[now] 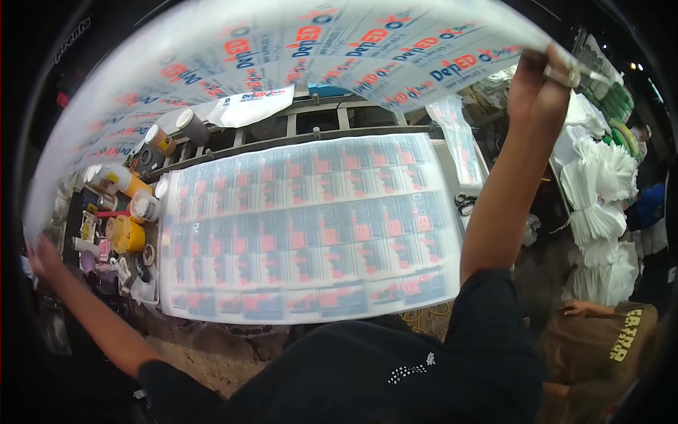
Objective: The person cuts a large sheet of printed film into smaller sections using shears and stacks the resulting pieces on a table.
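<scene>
Printed sheet point(417, 60): raised, arching beyond lower sheet point(311, 230) | Left hand point(46, 261): clamped on left end | Right hand point(538, 86): clamped on right end | Wide two-end grip presumably keeps it spread, clear of lower sheet

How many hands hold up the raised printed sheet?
2: left hand at the lower-left end of the raised sheet, right hand at its upper-right end.

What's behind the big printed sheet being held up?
Visible past the raised sheet: a metal frame, a smaller white printed piece and a dark container. Whatever the sheet covers cannot be seen.
</scene>
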### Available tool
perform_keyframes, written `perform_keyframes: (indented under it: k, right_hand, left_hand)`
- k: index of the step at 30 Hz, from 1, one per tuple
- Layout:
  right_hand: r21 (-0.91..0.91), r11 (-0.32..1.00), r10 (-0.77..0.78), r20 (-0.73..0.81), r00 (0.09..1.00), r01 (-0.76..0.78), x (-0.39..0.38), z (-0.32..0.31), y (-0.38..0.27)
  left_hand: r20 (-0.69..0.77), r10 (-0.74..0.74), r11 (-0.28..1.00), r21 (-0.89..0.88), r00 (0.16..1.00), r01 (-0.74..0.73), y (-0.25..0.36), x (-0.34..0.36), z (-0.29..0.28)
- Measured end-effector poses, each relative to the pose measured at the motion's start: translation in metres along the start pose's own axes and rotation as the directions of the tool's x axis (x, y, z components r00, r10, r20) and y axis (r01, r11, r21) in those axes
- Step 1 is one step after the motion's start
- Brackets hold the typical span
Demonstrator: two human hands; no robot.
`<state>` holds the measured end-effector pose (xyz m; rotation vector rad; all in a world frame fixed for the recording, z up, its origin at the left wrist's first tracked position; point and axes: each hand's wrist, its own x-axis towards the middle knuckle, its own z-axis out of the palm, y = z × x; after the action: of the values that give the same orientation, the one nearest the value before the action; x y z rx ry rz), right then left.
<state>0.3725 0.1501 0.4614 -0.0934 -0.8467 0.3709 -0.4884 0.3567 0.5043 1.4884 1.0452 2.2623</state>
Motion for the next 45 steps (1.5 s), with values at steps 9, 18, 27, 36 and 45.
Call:
perform_keyframes:
  k: [9, 18, 27, 36, 45]
  right_hand:
    - [-0.049, 0.855, 0.316, -0.739, 0.595, -0.516, -0.154, -0.166, 0.090]
    - [-0.491, 0.294, 0.398, -0.717, 0.572, -0.820, -0.191, -0.248, 0.152]
    - [-0.309, 0.005, 0.595, -0.764, 0.251, -0.951, -0.396, -0.172, 0.078]
    - [-0.388, -0.098, 0.581, -0.770, 0.263, -0.917, -0.463, -0.108, 0.027]
    - [-0.416, 0.012, 0.452, -0.809, 0.376, -0.909, -0.537, 0.046, 0.063]
  left_hand:
    - [-0.032, -0.719, 0.673, -0.287, 0.695, 0.682, -0.113, -0.341, -0.034]
    - [-0.133, -0.980, 0.179, -0.249, 0.149, 0.952, -0.200, -0.539, 0.022]
    - [0.194, -0.975, -0.101, 0.050, -0.108, 0.994, -0.120, -0.570, 0.054]
    - [0.327, -0.932, -0.119, 0.128, -0.155, 0.985, -0.183, -0.475, 0.020]
    - [0.413, -0.830, -0.116, 0.527, -0.373, 0.842, -0.247, -0.447, 0.027]
